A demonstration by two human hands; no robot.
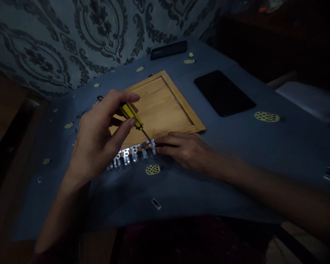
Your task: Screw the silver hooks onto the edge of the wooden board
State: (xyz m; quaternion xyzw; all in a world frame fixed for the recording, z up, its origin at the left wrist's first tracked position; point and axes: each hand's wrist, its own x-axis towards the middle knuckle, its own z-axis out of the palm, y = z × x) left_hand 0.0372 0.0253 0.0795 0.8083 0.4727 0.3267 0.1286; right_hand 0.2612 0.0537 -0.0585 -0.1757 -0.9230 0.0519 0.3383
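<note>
A screwdriver (pixel 132 114) with a yellow and black handle is held between the thumb and fingers of my left hand (pixel 99 128). It slants down to the right, its tip at the right end of a shiny metal hook rail (pixel 126 157). Several curved hooks hang from this rail, which lies along the near edge of a framed wooden board (pixel 159 106). At that same end, the closed fingers of my right hand (pixel 183 148) grip the rail against the board's edge. My right fingertips partly hide the screwdriver's contact point.
A black tablet or phone (pixel 224 93) lies right of the board. Behind the board is a dark phone-like object (pixel 169 50), with a small pale round thing (pixel 191 54) beside it. A blue patterned cloth (pixel 209 194) covers the table, against a patterned wall (pixel 57 44).
</note>
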